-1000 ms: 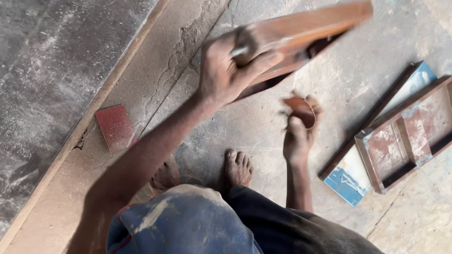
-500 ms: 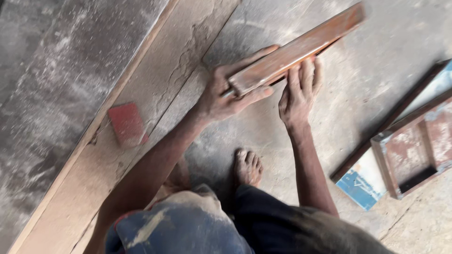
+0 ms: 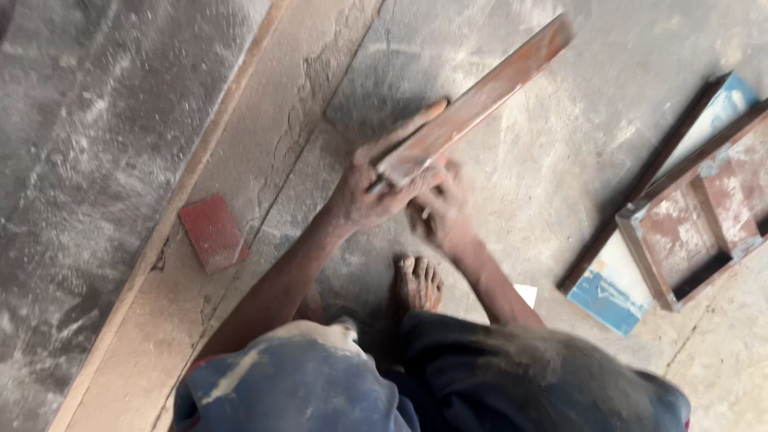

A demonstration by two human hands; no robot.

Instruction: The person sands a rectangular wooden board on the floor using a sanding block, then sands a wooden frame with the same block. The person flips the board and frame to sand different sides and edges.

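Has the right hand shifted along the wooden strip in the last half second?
Yes. The right hand slid from beside the left hand to under the wooden strip's near end, closer to the bare foot.

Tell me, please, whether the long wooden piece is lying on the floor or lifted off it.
Lifted. The long wooden piece slants upward, its near end gripped by the left hand, with the right hand just beneath.
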